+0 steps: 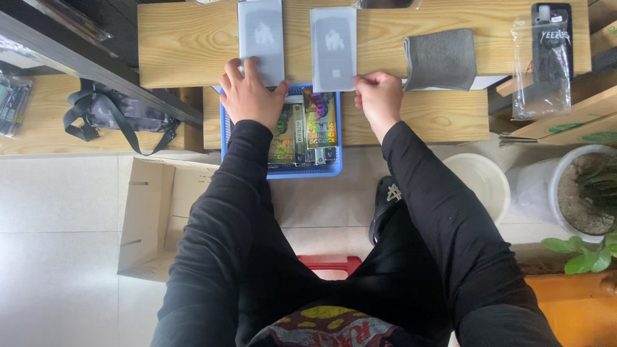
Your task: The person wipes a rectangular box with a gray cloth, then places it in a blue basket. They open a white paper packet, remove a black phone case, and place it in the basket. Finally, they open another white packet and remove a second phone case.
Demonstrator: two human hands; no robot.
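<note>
The person sits facing a pale wooden counter (193, 45), both black-sleeved arms stretched forward. The left hand (247, 96) lies flat with fingers spread on the lower edge of a grey translucent sleeve (260, 38) that rests on the counter, pressing on it, not gripping it. The right hand (379, 96) is curled narrow, thumb and fingertips pinching the lower right corner of a second grey sleeve (333, 48), which lies just beside the first with a strip of bare wood between them. Below the counter edge, between the two hands, a blue basket (225, 138) holds glossy printed packets (308, 128) standing close together. A folded grey cloth (440, 58) lies on the counter to the right of the second sleeve, apart from it.

To handle the sleeves well, it seems best to keep the flat hand steady so the first sleeve does not slide, and to lift the pinched corner gently, since thin film likely bends or creases under a hard pull. An open cardboard box (154, 218) sits on the floor at the left
</note>
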